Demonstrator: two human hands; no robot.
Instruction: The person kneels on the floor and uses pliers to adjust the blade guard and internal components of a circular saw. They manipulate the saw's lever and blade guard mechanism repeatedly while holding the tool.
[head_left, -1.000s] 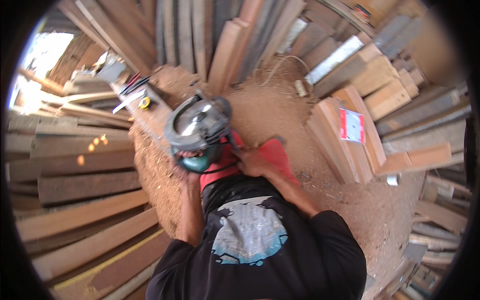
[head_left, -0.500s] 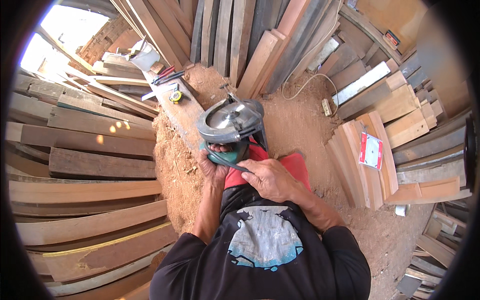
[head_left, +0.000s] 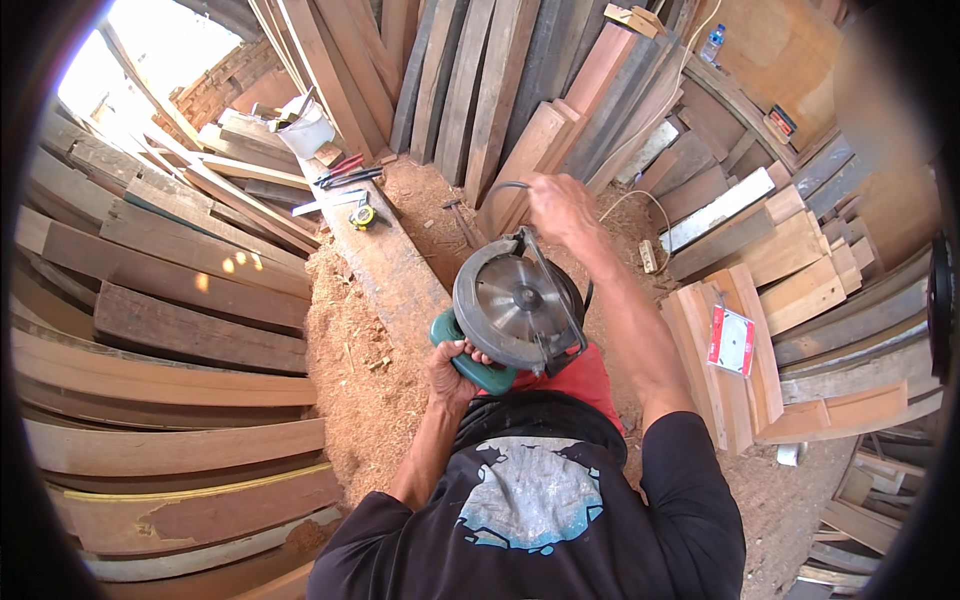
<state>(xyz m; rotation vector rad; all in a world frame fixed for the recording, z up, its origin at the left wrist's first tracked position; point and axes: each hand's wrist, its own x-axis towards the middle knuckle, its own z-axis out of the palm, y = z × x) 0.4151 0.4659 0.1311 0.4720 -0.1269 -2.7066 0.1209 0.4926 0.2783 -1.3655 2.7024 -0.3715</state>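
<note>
My left hand is wrapped round the green handle of a circular saw, held above my lap. Its round metal blade faces up, framed by the grey base and guard. My right arm reaches forward past the saw. The fingers of my right hand are closed on the saw's dark power cord, which loops out to the left of the fist. Another stretch of cord shows at the saw's right side; the part between is hidden by my arm and the saw.
A plank at the left front bears a tape measure, a square and red-handled pliers. A hammer lies in the sawdust. Timber stacks surround me. A flat red-and-white package rests on boards at the right.
My right hand has moved forward and up from beside the saw's handle, drawing the cord along. The saw has shifted right and tilted, so its blade now faces up more fully.
</note>
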